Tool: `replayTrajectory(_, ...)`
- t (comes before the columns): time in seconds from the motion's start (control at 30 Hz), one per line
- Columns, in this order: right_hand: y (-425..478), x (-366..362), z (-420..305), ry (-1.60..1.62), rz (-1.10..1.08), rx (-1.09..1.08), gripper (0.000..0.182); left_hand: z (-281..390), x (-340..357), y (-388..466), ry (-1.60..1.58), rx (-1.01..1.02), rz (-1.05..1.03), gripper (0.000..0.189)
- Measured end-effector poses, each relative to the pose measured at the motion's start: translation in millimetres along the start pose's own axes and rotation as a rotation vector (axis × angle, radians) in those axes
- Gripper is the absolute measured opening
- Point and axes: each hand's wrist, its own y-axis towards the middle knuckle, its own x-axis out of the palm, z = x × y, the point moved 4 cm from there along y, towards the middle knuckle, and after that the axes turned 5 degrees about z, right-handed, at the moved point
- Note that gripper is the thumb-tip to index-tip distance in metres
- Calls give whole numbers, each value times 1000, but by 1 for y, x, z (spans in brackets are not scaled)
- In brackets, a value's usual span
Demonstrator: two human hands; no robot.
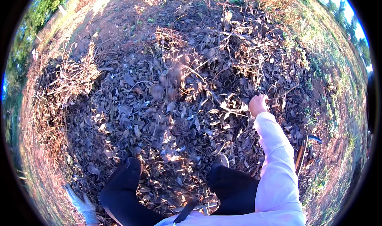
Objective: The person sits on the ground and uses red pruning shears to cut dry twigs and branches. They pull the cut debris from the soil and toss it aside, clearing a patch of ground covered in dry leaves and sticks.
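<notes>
My bare right hand (pixel 259 105) is closed low over the leaf litter, at the end of a white sleeve (pixel 277 163). A thin dry twig (pixel 284 92) sticks out from its fist toward the right. Pale broken stems (pixel 231 109) with curled leaves lie just left of it. At the lower left, my left hand (pixel 80 201) wears a light grey knit glove. Its fingers are spread and hold nothing, beside my bent left leg. Dry brown leaves (pixel 131 112) cover the ground before me.
A sickle-like tool with a wooden handle (pixel 300 155) lies right of my sleeve. A heap of dry stalks (pixel 78 75) stands at the left. My dark-trousered legs (pixel 124 184) frame the lower middle. Grass (pixel 316 37) grows at the upper right, trees (pixel 44 9) at the upper left.
</notes>
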Motion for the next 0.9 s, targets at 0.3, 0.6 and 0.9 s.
replayTrajectory(0.3,-86,-122,31,176,235,-230,26,175,-31,60,-459,565,121,59)
replayTrajectory(0.6,-244,-220,84,466,732,-473,24,291,33,37,-719,682,-519,67)
replayTrajectory(0.9,-292,-277,115,523,926,-719,30,296,54,71,-1484,-28,123,44)
